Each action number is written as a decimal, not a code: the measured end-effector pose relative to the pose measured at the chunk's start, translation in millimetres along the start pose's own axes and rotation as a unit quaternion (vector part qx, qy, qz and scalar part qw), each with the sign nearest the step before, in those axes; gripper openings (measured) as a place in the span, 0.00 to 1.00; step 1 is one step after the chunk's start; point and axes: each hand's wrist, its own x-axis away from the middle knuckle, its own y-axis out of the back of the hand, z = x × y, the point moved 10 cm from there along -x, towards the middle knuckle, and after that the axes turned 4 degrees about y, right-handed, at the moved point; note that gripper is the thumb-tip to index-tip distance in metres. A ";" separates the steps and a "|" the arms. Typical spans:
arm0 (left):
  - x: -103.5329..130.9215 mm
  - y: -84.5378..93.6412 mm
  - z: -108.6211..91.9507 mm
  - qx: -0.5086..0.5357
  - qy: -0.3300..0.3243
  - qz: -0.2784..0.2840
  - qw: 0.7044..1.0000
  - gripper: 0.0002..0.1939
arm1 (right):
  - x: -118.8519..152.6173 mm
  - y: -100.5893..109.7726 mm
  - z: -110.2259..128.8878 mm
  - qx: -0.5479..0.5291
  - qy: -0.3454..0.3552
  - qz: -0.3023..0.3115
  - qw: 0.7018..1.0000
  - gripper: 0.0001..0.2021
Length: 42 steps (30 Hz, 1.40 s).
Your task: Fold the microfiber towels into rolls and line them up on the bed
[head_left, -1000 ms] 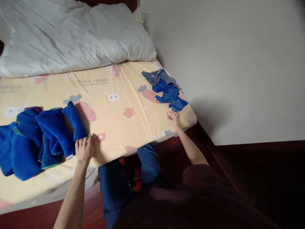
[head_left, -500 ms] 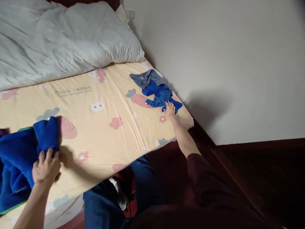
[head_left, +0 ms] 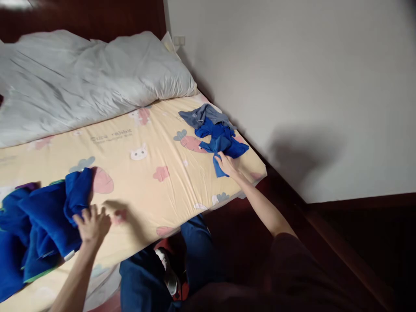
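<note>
My right hand (head_left: 228,165) pinches the near edge of a crumpled blue garment (head_left: 224,141) at the right corner of the bed. Part of that cloth hangs below my fingers onto the sheet. A grey-blue garment (head_left: 206,113) lies bunched against its far side. On the left, my left hand (head_left: 92,223) is open, fingers spread, at the right edge of a heap of bright blue clothes (head_left: 53,208) with green trim. Its fingertips are beside or just touching the cloth; I cannot tell which.
A yellow sheet (head_left: 146,186) with rabbit and carrot prints covers the mattress. A long pale pillow or folded quilt (head_left: 107,73) lies by the dark headboard (head_left: 94,17). The white wall (head_left: 292,86) stands to the right. My legs (head_left: 195,234) are at the bed's near edge.
My left hand has come off the blue heap, its fingers spreading. My right hand has taken hold of the blue garment and drawn a piece towards me. The view has tilted up.
</note>
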 end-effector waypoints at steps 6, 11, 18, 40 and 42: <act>74.1 26.4 -189.1 0.302 -0.158 0.104 0.934 0.28 | 101.9 -5.2 121.4 -0.392 0.067 0.080 0.914 0.18; 130.0 61.6 -296.5 0.452 -0.242 0.135 0.848 0.41 | 183.3 -15.0 183.6 -0.565 -0.020 0.183 0.805 0.17; 196.4 87.5 -295.8 0.530 -0.271 0.184 0.782 0.48 | 277.9 -34.7 193.9 -0.696 -0.222 0.186 0.657 0.21; 307.2 91.2 -164.7 0.475 0.017 -0.031 0.879 0.17 | 410.0 -123.3 176.7 -0.742 -0.384 0.014 0.549 0.07; 305.9 92.7 -142.0 0.467 0.068 -0.066 0.879 0.16 | 411.2 -123.1 163.0 -0.728 -0.376 -0.037 0.572 0.07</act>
